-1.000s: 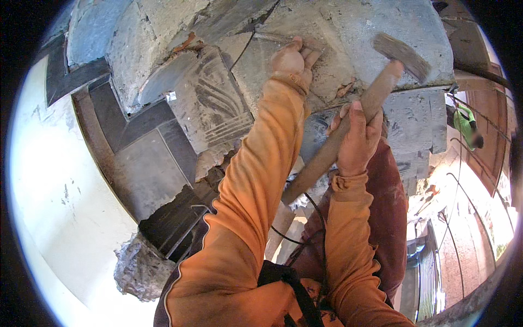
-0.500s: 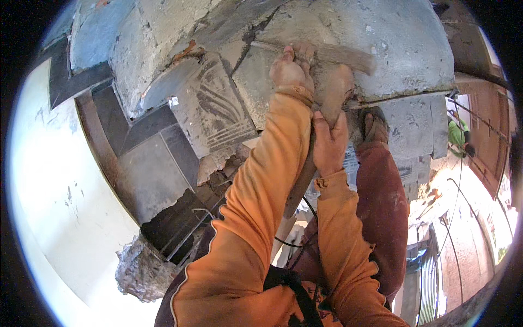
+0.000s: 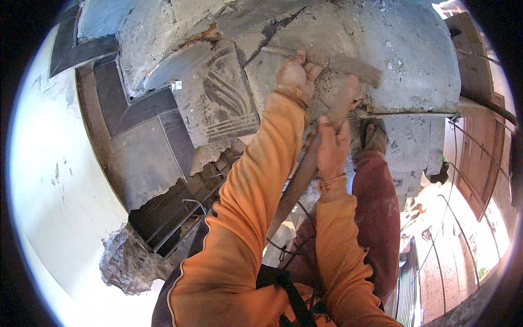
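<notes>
My left hand [image 3: 294, 74] is closed around the thinner left part of a crosswise tool piece [image 3: 357, 71]. Brownish and blurred, that piece broadens toward its right end, so its exact kind is unclear. Below it, my right hand [image 3: 333, 150] grips a long wooden handle [image 3: 298, 182]. The handle slants from between my forearms up to a blunt end close under the broad piece; whether the two are joined cannot be made out. Both hands are over a dusty grey concrete slab [image 3: 414, 60], which has cracks and loose crumbs.
My sandalled foot [image 3: 373, 136] stands right of the handle. A patterned tile [image 3: 218, 98] lies left of my hands. Beyond its broken edge is a dark hole [image 3: 163, 218] with a metal bar, beside a rough rubble lump [image 3: 128, 261]. Thin rods and wires [image 3: 457, 218] cross the right side.
The view has shifted, and the slab sits lower at the right. Both hands keep their holds, with the handle's blunt end slightly further right. A green-clad person at the far right is out of view.
</notes>
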`<state>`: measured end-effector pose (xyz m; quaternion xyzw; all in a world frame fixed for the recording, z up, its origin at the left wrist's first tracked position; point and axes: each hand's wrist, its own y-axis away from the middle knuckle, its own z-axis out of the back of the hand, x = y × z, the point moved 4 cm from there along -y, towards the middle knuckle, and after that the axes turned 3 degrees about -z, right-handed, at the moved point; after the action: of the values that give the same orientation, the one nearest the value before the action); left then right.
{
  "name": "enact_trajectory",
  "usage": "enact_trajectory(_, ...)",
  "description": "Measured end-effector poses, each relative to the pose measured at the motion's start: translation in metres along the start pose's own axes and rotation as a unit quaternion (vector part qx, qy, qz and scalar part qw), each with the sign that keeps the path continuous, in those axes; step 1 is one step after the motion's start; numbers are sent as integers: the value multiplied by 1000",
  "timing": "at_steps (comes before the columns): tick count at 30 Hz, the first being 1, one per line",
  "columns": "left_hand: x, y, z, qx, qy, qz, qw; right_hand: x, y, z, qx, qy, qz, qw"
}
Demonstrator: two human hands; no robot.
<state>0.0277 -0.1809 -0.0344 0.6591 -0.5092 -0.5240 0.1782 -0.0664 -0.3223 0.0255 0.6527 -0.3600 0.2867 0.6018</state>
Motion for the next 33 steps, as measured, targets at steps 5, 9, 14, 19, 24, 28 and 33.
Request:
enact_trajectory(5,-6,0,9,57,1,-55,997,9,-1,2,55,-62,-46,996)
enact_trajectory(9,-20,9,15,170,73,-24,982,26,9,2,69,-94,-137,984)
enact_trajectory(14,-14,-5,23,136,-54,-109,983,-5,3,3,74,2,-68,995)
enact_trajectory(19,-24,23,-12,64,91,-129,985,1,-5,13,31,-87,-41,995)
enact_trajectory(24,-11,8,11,-20,-28,-157,987,2,-10,20,101,-57,-131,985)
enact_trajectory(28,-11,-6,16,-31,-7,-113,993,-7,-8,14,70,-35,-74,994)
enact_trajectory(33,-33,-22,37,-60,-252,-117,959,22,5,-29,112,0,32,993)
